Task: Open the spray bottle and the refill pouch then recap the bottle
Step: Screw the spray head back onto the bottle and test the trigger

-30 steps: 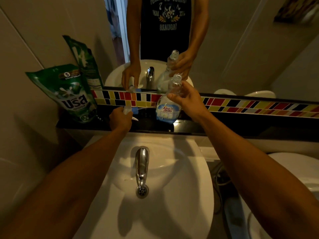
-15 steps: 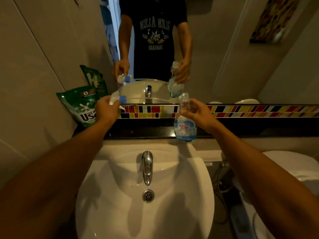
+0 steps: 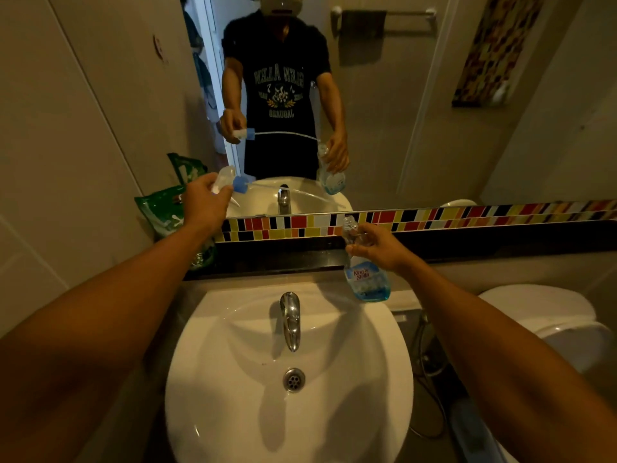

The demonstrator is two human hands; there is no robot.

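Note:
My right hand (image 3: 379, 247) grips the clear spray bottle (image 3: 365, 279) by its neck, above the sink's right rim. The bottle is uncapped and holds a little blue liquid at the bottom. My left hand (image 3: 203, 203) holds the spray head (image 3: 230, 182), white with a blue collar, raised at the left. Its thin dip tube (image 3: 300, 193) trails right, fully out of the bottle. The green refill pouch (image 3: 160, 212) leans against the left wall on the dark ledge, partly hidden behind my left forearm.
A white sink (image 3: 287, 379) with a chrome tap (image 3: 290, 319) lies below my hands. A dark ledge (image 3: 467, 247) with a coloured tile strip runs under the mirror. A white toilet (image 3: 551, 315) stands at the right.
My left hand lifted the spray head up off the ledge, pulling its dip tube clear. My right hand brought the bottle right and lower, over the sink rim.

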